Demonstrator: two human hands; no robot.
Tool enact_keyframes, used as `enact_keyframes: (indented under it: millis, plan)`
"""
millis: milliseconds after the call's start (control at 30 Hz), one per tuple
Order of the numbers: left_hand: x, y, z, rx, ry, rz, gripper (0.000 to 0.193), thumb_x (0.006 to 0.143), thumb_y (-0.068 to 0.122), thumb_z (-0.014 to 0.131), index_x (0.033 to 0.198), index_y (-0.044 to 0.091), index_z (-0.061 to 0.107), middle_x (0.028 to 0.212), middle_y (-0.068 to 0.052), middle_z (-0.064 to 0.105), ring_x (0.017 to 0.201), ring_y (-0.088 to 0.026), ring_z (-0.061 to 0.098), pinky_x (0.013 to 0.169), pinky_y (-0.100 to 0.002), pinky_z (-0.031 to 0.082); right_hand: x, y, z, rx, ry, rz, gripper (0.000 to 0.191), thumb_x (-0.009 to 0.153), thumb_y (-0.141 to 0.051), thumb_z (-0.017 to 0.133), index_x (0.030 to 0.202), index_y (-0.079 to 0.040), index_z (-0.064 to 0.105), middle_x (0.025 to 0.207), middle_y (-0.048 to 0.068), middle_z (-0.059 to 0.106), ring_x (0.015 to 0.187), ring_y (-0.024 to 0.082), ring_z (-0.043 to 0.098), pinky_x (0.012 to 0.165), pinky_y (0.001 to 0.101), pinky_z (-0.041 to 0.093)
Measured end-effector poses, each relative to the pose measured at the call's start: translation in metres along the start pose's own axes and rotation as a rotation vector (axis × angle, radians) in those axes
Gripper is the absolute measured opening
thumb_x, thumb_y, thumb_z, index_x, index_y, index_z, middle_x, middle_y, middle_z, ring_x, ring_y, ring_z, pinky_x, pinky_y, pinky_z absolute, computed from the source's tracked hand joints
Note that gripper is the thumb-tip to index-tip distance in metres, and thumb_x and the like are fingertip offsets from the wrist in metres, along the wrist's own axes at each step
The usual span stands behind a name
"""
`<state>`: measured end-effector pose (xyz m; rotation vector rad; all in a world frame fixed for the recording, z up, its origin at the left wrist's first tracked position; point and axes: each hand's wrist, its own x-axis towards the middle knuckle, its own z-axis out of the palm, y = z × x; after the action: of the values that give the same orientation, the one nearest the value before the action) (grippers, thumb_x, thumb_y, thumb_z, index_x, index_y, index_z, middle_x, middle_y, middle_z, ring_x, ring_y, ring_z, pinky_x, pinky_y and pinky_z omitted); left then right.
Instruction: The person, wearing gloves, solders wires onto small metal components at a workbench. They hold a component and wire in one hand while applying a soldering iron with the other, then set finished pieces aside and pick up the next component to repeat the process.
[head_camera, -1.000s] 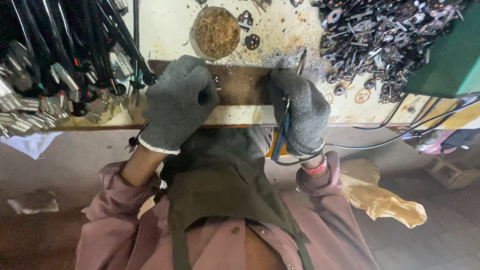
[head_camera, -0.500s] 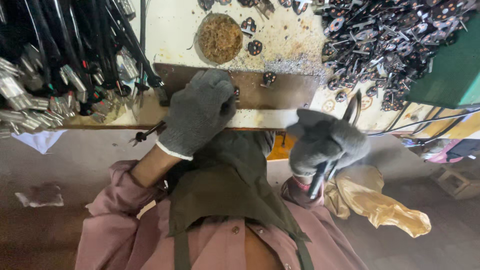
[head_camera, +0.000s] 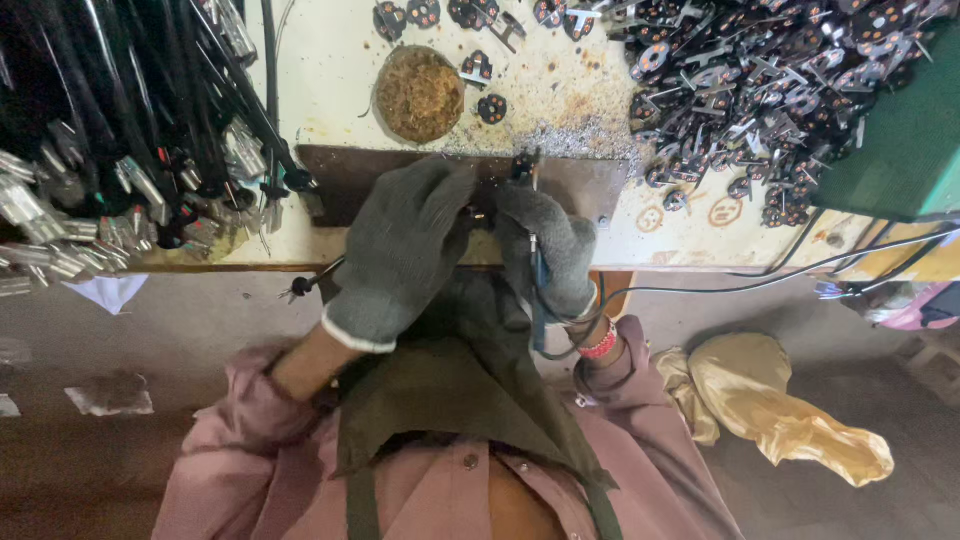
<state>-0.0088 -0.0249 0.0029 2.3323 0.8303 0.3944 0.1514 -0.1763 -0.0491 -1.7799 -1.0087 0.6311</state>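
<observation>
Both my hands wear grey knit gloves and meet over a dark brown metal plate (head_camera: 585, 187) at the bench's front edge. My left hand (head_camera: 405, 245) presses down on a small black part on the plate; the part is mostly hidden under the fingers. A thin black cable (head_camera: 303, 288) sticks out beneath that hand over the bench edge. My right hand (head_camera: 552, 245) grips a soldering iron (head_camera: 538, 292) with a blue handle, its tip (head_camera: 528, 175) pointing up at a small black piece by the left fingertips.
A round pad of brass wool (head_camera: 420, 92) lies behind the plate amid grey filings. A heap of black plug parts (head_camera: 780, 90) fills the back right, beside a green box (head_camera: 890, 140). Black cables with metal ends (head_camera: 130, 140) cover the left. A yellow bag (head_camera: 790, 415) lies on the floor.
My right hand came up from below the bench edge on the right, carrying the iron to the plate beside my left hand. The left hand stayed on the plate.
</observation>
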Motion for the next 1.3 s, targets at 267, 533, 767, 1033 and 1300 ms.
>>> enact_keyframes:
  millis: [267, 533, 767, 1033, 1300]
  plan:
    - [-0.026, 0.002, -0.04, 0.113, -0.162, -0.052, 0.047, 0.089, 0.015, 0.072, 0.134, 0.008, 0.062, 0.111, -0.01, 0.066, 0.103, -0.032, 0.063, 0.09, -0.048, 0.049, -0.001, -0.008, -0.002, 0.29, 0.352, 0.248, 0.021, 0.114, -0.027, 0.052, 0.123, -0.008, 0.05, 0.098, 0.01, 0.068, 0.071, 0.013, 0.06, 0.066, 0.0295, 0.049]
    - [0.054, 0.103, -0.066, 0.027, 0.216, 0.494, 0.033, 0.101, 0.033, 0.064, 0.127, 0.013, 0.063, 0.112, -0.005, 0.07, 0.094, -0.02, 0.068, 0.081, -0.047, 0.06, 0.003, -0.001, -0.005, -0.272, 0.382, -0.126, 0.033, 0.118, -0.026, 0.051, 0.13, 0.005, 0.049, 0.122, 0.024, 0.058, 0.109, 0.033, 0.055, 0.095, 0.0452, 0.045]
    - [0.055, -0.019, -0.09, 1.159, 0.116, -0.115, 0.038, 0.109, 0.043, 0.059, 0.115, 0.006, 0.068, 0.095, -0.01, 0.065, 0.081, -0.023, 0.064, 0.063, -0.037, 0.052, 0.015, -0.015, 0.012, 0.223, 0.413, 0.139, 0.014, 0.116, -0.016, 0.056, 0.123, -0.004, 0.056, 0.1, 0.015, 0.07, 0.069, 0.022, 0.06, 0.064, 0.0337, 0.048]
    - [0.026, -0.083, -0.118, 0.817, 0.269, -0.12, 0.018, 0.101, 0.024, 0.064, 0.112, 0.009, 0.066, 0.093, -0.004, 0.065, 0.085, -0.016, 0.062, 0.064, -0.03, 0.053, 0.02, -0.029, 0.006, 0.322, 0.326, 0.231, 0.016, 0.112, -0.013, 0.055, 0.125, -0.004, 0.055, 0.104, 0.019, 0.072, 0.064, 0.015, 0.063, 0.058, 0.0273, 0.05]
    - [0.056, 0.055, -0.066, -1.054, 0.617, -0.442, 0.038, 0.118, 0.034, 0.042, 0.097, 0.007, 0.057, 0.072, 0.004, 0.058, 0.061, -0.013, 0.055, 0.063, -0.025, 0.047, 0.01, -0.068, 0.042, 0.277, 0.14, 0.201, 0.018, 0.11, -0.019, 0.058, 0.123, -0.007, 0.053, 0.108, 0.018, 0.069, 0.071, 0.014, 0.06, 0.063, 0.027, 0.047]
